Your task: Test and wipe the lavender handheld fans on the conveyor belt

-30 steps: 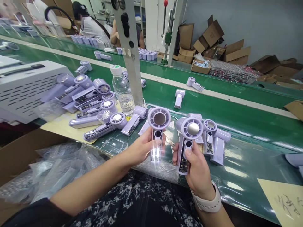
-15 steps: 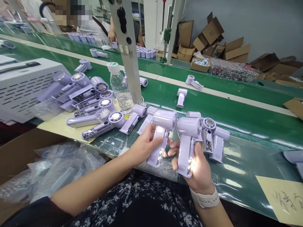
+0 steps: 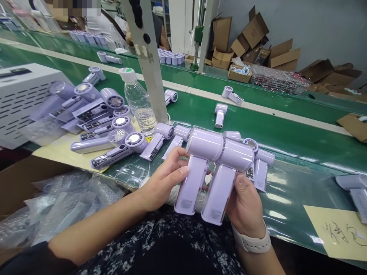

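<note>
Two purple handheld fans are held side by side above the bench edge, their round heads touching and their smooth handles toward me. My left hand is closed on the left handheld fan, thumb along its handle. Closed around the right handheld fan is my right hand, with a pale watch band at the wrist. The fingers behind the handles are mostly hidden. Just past the held pair, several more handheld fans lie on the bench, some with an open-sided handle.
A heap of purple fans lies on yellow paper at left, near a water bottle and a metal post. Fans ride the green conveyor. Handwritten yellow paper is at right; a box of plastic bags stands lower left. Co-workers sit opposite.
Both hands have brought the two fans together, so the heads now touch. The fans have turned, showing their smooth faces instead of the open handle sides. My view has shifted slightly.
</note>
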The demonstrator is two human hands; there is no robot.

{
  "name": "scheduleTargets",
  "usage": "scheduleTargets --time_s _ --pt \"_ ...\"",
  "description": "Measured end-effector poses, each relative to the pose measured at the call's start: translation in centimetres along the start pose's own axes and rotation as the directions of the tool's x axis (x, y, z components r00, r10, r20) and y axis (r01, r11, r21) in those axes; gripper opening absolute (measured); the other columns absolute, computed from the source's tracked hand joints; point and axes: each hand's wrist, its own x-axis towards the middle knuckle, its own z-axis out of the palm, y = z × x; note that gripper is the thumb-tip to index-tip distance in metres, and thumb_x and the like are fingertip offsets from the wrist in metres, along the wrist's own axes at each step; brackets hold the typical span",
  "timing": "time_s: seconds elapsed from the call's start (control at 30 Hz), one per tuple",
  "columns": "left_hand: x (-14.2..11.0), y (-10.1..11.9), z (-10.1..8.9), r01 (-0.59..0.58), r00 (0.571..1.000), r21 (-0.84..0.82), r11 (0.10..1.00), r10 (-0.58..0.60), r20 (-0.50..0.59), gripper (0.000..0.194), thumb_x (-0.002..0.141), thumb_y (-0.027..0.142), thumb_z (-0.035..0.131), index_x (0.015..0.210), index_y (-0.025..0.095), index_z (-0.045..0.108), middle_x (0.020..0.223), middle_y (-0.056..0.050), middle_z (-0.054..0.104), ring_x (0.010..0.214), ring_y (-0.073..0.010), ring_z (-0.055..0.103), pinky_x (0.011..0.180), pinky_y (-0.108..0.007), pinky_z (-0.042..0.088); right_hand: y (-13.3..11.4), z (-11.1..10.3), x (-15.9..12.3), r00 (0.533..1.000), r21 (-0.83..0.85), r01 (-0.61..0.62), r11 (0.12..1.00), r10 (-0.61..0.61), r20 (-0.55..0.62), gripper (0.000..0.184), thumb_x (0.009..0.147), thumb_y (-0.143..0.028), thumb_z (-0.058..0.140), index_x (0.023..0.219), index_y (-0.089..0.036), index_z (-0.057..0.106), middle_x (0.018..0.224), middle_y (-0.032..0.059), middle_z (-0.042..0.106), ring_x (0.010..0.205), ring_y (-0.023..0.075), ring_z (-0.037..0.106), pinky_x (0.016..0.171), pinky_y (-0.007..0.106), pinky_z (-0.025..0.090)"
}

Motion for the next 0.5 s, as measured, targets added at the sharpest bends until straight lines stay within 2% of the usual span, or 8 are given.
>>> scheduleTargets --time_s 0.07,0.13,0.23,0.3,0.4,0.47,0.5 --pt "0.3 -0.4 -0.1 -0.037 0.999 -0.019 0.999 0.036 -0.018 0.035 0.093 0.041 0.068 0.120 0.023 0.054 0.107 -0.007 0.077 0.093 -0.0242 0.076 0.080 -0.035 0.060 0.0 -0.1 0.1 0.999 -0.043 0.038 0.998 -0.039 -0.019 0.026 0.082 -0.051 0.082 0.089 -0.026 0.080 0.083 0.0028 0.078 0.064 0.0203 0.067 0.064 0.036 0.059" --pt "0.6 -0.8 -0.2 -0.070 0.994 -0.033 0.997 0.067 -0.081 0.037 0.086 0.039 0.077 0.116 0.022 0.064 0.106 -0.005 0.077 0.096 -0.0211 0.073 0.081 -0.029 0.058 -0.1 -0.2 0.1 0.997 -0.084 0.069 0.994 -0.071 -0.030 0.026 0.079 -0.051 0.085 0.087 -0.026 0.080 0.087 0.0026 0.079 0.068 0.0196 0.067 0.063 0.033 0.058" --pt "0.9 -1.6 -0.4 -0.051 0.984 -0.074 0.996 0.037 -0.172 0.033 0.075 0.037 0.088 0.097 0.018 0.073 0.092 -0.003 0.078 0.085 -0.0172 0.072 0.078 -0.025 0.057 0.0 -0.2 0.1 0.998 -0.102 0.061 0.993 -0.064 -0.022 0.025 0.078 -0.050 0.086 0.085 -0.026 0.080 0.084 0.0015 0.078 0.067 0.0175 0.065 0.061 0.028 0.054" --pt "1.1 -2.2 -0.4 0.023 0.987 -0.179 0.984 -0.051 -0.152 0.041 0.070 0.043 0.091 0.097 0.017 0.074 0.088 -0.004 0.078 0.081 -0.0190 0.073 0.075 -0.028 0.058 0.5 -0.2 0.3 0.999 -0.108 0.036 0.994 -0.040 -0.035 0.028 0.078 -0.051 0.085 0.089 -0.026 0.080 0.084 0.0018 0.078 0.066 0.0171 0.064 0.061 0.029 0.053" --pt "1.3 -3.0 -0.4 0.099 0.989 -0.389 0.916 -0.135 -0.066 0.054 0.068 0.058 0.087 0.099 0.015 0.073 0.093 -0.008 0.078 0.085 -0.0229 0.074 0.076 -0.032 0.060 1.9 -0.1 0.8 0.995 -0.173 0.037 0.984 -0.053 -0.088 0.034 0.079 -0.056 0.082 0.092 -0.024 0.077 0.080 0.0016 0.074 0.065 0.0167 0.059 0.061 0.029 0.049" --pt "1.2 -3.2 -0.7 0.128 0.989 -0.481 0.867 -0.148 -0.003 0.056 0.072 0.069 0.079 0.085 0.015 0.071 0.085 -0.008 0.076 0.085 -0.0235 0.073 0.074 -0.030 0.060 2.4 0.2 1.4 0.998 -0.301 0.014 0.954 -0.032 -0.054 0.038 0.086 -0.059 0.074 0.084 -0.022 0.072 0.068 -0.0002 0.067 0.060 0.0157 0.055 0.058 0.028 0.045" --pt "1.1 -3.0 -1.1 0.142 0.988 -0.505 0.851 -0.149 0.026 0.057 0.074 0.072 0.074 0.079 0.016 0.069 0.080 -0.007 0.074 0.085 -0.0244 0.073 0.071 -0.030 0.059 2.3 0.5 1.8 1.000 -0.415 -0.002 0.910 0.000 -0.004 0.040 0.089 -0.060 0.069 0.079 -0.021 0.069 0.063 -0.0010 0.063 0.057 0.0154 0.053 0.056 0.028 0.042"
